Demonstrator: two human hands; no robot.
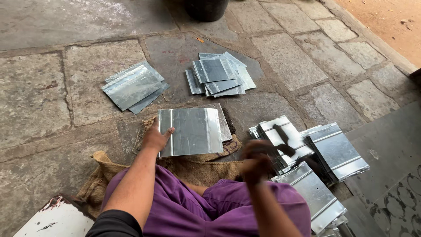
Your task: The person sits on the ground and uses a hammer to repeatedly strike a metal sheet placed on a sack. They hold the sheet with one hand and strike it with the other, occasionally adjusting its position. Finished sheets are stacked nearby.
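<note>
The left hand (pixel 156 137) lies flat, fingers spread and thumb out, pressing on the left edge of a shiny metal sheet (pixel 191 131) with two raised folds running across it; it grips nothing, only bears down; the sheet rests on a darker slab (pixel 224 125) whose right edge and far corner show from under it, and that slab sits on a piece of burlap sacking (pixel 193 166) spread over the stone floor (pixel 39 101); the right hand (pixel 256 160) is blurred, curled near a dark tool-like shape (pixel 280 138) that crosses the nearest stack, and whether it has hold of that shape or of anything else I cannot tell; just beside it to the right lies a heap of folded metal sheets (pixel 335 151), overlapping and fanned, their edges jutting toward the person's purple-clad legs (pixel 210 206) and the dark patterned mat (pixel 394 193); two further piles lie well apart on the paving beyond: a pile of flat sheets (pixel 131 85) to the far left and a looser pile of smaller sheets (pixel 219 75) straight ahead; bare stone runs between the piles and the held sheet, and wide to the left; a dark pot base (pixel 206 8) stands at the top edge; a white, chipped surface (pixel 57 219) sits at the lower left corner
</note>
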